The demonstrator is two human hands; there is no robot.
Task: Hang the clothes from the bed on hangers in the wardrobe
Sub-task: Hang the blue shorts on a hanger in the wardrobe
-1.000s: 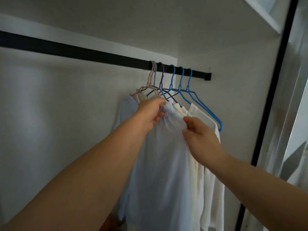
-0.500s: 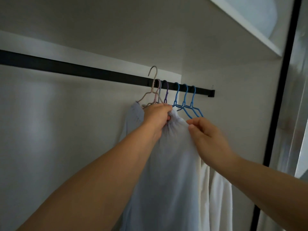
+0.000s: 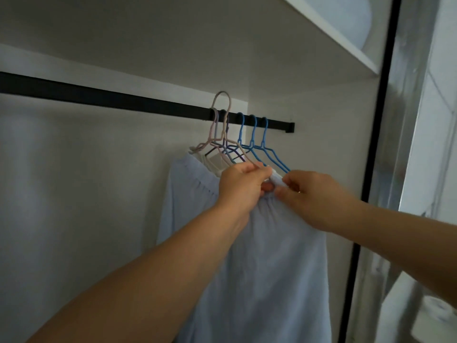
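A pale blue garment with a gathered top edge hangs down in front of the wardrobe rail. A beige hanger stands lifted, its hook above the rail. My left hand grips the garment's top edge together with the beige hanger's arm. My right hand pinches the same edge just to the right. Three blue hangers and a purple one hook on the rail's right end. The white clothes behind are mostly hidden.
A white shelf juts out above at the upper right. The black frame of the wardrobe side runs down on the right, with a reflective door panel beyond it. The rail's left stretch carries no hangers.
The beige hanger's hook has risen off the rail. Both hands have come together on the garment's gathered top edge, and the view has tilted up.
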